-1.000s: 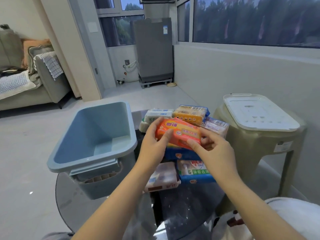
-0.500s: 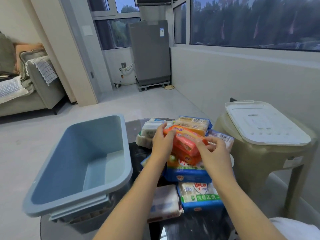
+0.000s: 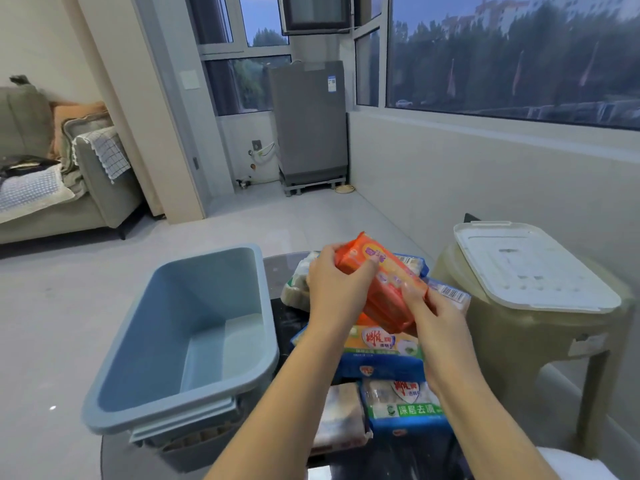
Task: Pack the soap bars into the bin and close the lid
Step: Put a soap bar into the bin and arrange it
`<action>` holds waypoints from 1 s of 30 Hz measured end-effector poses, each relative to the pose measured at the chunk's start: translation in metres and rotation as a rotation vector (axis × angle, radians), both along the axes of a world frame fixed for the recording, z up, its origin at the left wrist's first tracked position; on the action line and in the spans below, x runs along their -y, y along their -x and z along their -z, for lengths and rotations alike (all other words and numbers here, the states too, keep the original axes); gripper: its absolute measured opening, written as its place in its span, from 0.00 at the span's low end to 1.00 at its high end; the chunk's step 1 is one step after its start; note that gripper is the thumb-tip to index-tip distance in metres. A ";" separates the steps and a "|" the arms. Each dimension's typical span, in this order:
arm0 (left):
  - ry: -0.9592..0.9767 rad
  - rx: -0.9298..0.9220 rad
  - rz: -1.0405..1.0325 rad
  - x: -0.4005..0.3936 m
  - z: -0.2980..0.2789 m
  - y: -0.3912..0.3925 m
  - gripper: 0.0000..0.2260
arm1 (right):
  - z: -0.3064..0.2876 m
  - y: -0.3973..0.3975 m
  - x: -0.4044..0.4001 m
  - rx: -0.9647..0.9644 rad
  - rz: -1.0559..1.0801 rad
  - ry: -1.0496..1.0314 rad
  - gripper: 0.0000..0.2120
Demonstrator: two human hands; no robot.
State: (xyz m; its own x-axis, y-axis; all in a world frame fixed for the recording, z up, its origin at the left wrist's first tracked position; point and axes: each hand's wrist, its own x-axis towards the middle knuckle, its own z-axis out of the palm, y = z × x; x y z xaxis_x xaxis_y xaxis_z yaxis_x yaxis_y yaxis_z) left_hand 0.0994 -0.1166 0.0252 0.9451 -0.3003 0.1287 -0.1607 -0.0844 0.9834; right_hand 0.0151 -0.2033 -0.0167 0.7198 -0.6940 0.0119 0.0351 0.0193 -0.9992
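Orange soap pack [image 3: 379, 284] held by left hand [image 3: 334, 284] and right hand [image 3: 434, 322], both grips closed on it.
Carry it level over the empty blue bin [image 3: 138, 386]; set it flat in a corner.

A home's living area: grey sofa [image 3: 104, 188] with cushions, tiled floor [image 3: 277, 216], big windows [image 3: 512, 53] facing trees

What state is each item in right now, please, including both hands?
Bin: open, nothing inside.
Lid: off the bin, lying flat on the stool.
Orange soap pack: lifted above the pile, tilted, held at both ends.
Left hand: grips the orange pack's far end.
Right hand: grips its near end.
Other soap packs: still on the table.
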 end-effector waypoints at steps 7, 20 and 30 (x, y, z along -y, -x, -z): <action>0.298 -0.212 0.040 -0.044 -0.059 -0.003 0.23 | -0.047 -0.010 -0.036 0.179 -0.069 -0.072 0.22; 0.273 -0.403 -0.142 -0.152 -0.048 -0.072 0.07 | -0.059 -0.083 -0.107 -0.021 -0.453 0.309 0.18; -0.020 -0.757 -0.085 -0.166 0.013 -0.120 0.09 | -0.019 -0.109 -0.102 -0.163 -0.640 0.460 0.23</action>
